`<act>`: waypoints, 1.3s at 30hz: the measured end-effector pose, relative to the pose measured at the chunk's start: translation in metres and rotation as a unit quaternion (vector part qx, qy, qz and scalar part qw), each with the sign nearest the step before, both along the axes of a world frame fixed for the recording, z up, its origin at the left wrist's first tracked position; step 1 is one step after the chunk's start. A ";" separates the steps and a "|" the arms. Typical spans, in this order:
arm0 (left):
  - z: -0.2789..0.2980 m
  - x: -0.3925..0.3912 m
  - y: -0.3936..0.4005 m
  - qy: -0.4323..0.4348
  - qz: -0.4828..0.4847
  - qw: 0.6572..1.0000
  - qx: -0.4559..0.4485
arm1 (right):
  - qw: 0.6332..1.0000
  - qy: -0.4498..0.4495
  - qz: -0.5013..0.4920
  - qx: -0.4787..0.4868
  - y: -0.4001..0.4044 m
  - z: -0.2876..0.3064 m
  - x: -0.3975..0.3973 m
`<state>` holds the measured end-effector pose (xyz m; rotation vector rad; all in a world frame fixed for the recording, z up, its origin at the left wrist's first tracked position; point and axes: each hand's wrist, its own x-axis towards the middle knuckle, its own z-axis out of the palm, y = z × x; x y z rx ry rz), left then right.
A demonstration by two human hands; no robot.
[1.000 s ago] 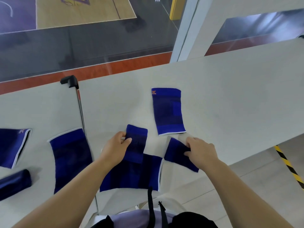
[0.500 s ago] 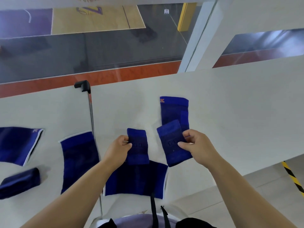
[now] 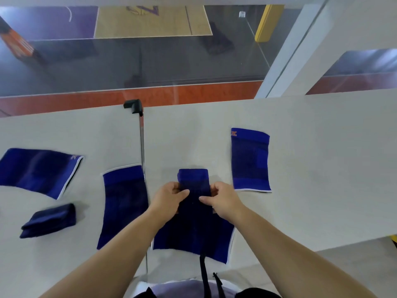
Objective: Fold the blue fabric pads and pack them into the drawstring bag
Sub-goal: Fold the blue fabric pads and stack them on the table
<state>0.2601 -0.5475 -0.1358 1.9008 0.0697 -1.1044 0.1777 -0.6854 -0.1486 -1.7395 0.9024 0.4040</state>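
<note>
While both hands meet at the middle of the white table [image 3: 300,147], the left hand [image 3: 166,196] and the right hand [image 3: 223,198] each pinch one side of a narrow folded blue pad [image 3: 193,181], thumbs laid on its upper face and fingers curled beneath its edges. The folded pad stands lengthwise away from the person, its far end lighter blue, its near part dark and shadowed between the two thumbs. Directly below the hands lies a flat blue pad [image 3: 193,239], white-trimmed along its right edge, with the folded pad overlapping its far edge. Just left of it, a second flat pad [image 3: 123,203] lies beside the dark seam [image 3: 141,151] that divides the table top; a black clamp [image 3: 134,105] sits at the far end of that seam. Farther left, a third flat pad [image 3: 40,172] lies tilted, with a white rim and a small orange logo at its right end, and near it rests a dark, compact folded bundle [image 3: 50,219]. To the right of the hands, apart from them, a fourth flat pad [image 3: 250,160] lies upright with an orange logo at its far left corner. At the lower edge, black straps [image 3: 204,274] hang over pale cloth; whether this belongs to the drawstring bag cannot be told. Beyond the table, glass overlooks a sports court floor [image 3: 150,22].
</note>
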 end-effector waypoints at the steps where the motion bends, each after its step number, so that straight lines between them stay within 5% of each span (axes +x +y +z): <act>1: 0.001 0.000 0.001 0.001 0.001 1.000 0.000 | 1.000 0.004 0.007 -0.007 0.001 0.000 0.000; 9: 0.009 0.004 0.006 0.017 0.045 0.997 -0.057 | 0.993 -0.087 -0.067 0.047 -0.007 0.017 0.000; 13: 0.016 0.004 0.008 -0.060 0.063 0.993 -0.084 | 0.990 -0.133 0.011 -0.038 -0.007 0.026 -0.004; 19: 0.025 -0.001 0.013 -0.147 -0.091 0.984 -0.039 | 0.971 -0.116 0.140 -0.153 -0.010 0.037 -0.004; 23: 0.028 0.000 0.022 -0.218 -0.102 0.971 -0.013 | 0.954 -0.132 0.177 -0.205 -0.008 0.042 0.002; 29: 0.034 0.003 0.055 -0.168 -0.060 0.983 -0.035 | 0.969 -0.126 0.208 -0.044 0.008 0.054 0.018; 39: 0.027 0.006 0.168 -0.151 0.001 0.988 0.011 | 0.930 -0.117 0.338 -0.083 0.079 0.050 0.051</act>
